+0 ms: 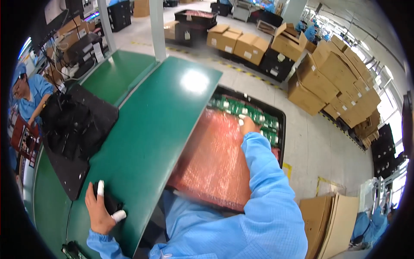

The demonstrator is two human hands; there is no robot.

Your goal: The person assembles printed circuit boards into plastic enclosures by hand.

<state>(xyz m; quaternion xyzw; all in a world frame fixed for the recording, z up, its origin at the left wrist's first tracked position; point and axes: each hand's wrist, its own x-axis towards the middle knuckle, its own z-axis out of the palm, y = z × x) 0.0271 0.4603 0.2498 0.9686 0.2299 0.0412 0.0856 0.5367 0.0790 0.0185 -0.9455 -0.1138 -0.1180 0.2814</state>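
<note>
- Black bin (283, 129): green boards (222, 103) inside, pink wrap (215, 155) over near part.
- Right hand (248, 125) at wrap's far edge — grip, I cannot tell.
- Left hand (101, 211) spread about black part (113, 204) on table (142, 125) — grip unclear.

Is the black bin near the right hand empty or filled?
Not empty: the black bin shows green circuit boards along its far side.
</note>
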